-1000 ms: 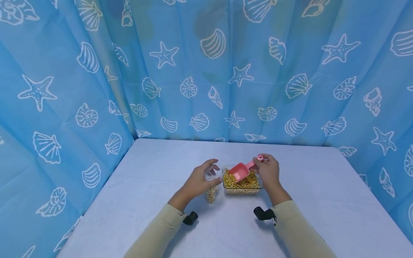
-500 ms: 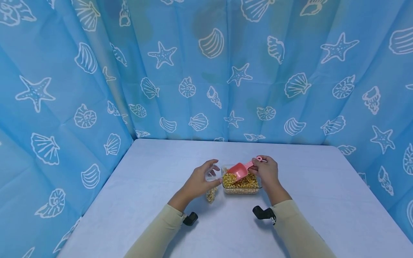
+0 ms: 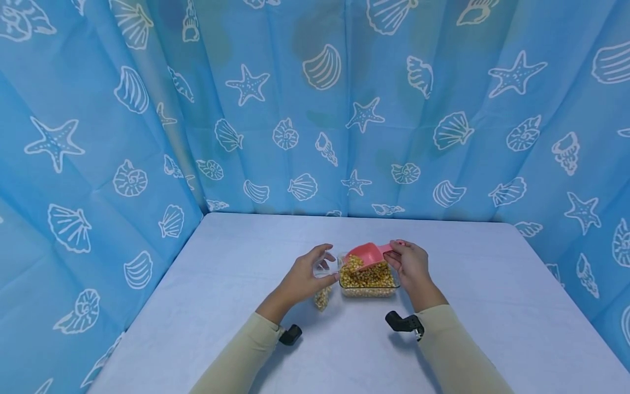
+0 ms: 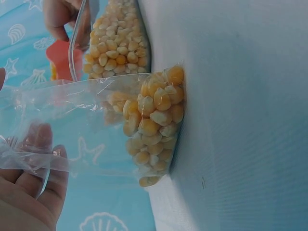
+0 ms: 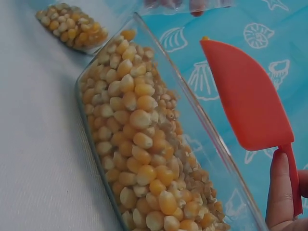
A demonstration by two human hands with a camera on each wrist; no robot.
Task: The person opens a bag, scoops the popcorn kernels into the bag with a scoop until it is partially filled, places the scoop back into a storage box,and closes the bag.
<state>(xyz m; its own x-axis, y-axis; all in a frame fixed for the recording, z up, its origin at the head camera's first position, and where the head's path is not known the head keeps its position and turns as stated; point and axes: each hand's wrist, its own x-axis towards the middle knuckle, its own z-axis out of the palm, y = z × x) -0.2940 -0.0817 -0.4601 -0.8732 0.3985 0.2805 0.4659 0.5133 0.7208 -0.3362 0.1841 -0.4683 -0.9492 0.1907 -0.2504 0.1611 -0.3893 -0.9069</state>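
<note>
Item, scoop (image 3: 368,253): one, pink, plain, with a ring at the handle's end. I found it over the glass dish, raised above the rim in the right wrist view. It carried yellow corn kernels at its open front; how full it was I could not tell.

Item, right hand (image 3: 412,268): pinched the scoop's handle between thumb and fingers, to the right of the dish.

Item, glass dish (image 3: 369,288): one, clear, rectangular, set on the table. It held a deep heap of corn (image 5: 142,139), pale and yellow mixed, showing through the wall.

Item, plastic bag (image 4: 82,110): one, clear, just left of the dish, upright with its mouth at the top. A smaller lot of corn sat in its bottom end; the upper part showed slack and wrinkled. Whether the base bore on the table I could not settle.

Item, left hand (image 3: 302,278): curved round the bag's mouth, thumb and fingers set apart, holding it wide.

Item, sleeves: two, beige, the left (image 3: 241,350) and right reaching in from the near side, each with a black fitting (image 3: 291,334) at the wrist.

Item, table (image 3: 246,262): white-covered.

Item, curtain (image 3: 305,131): blue, printed with white shells and starfish, hung behind the table and along the sides.
</note>
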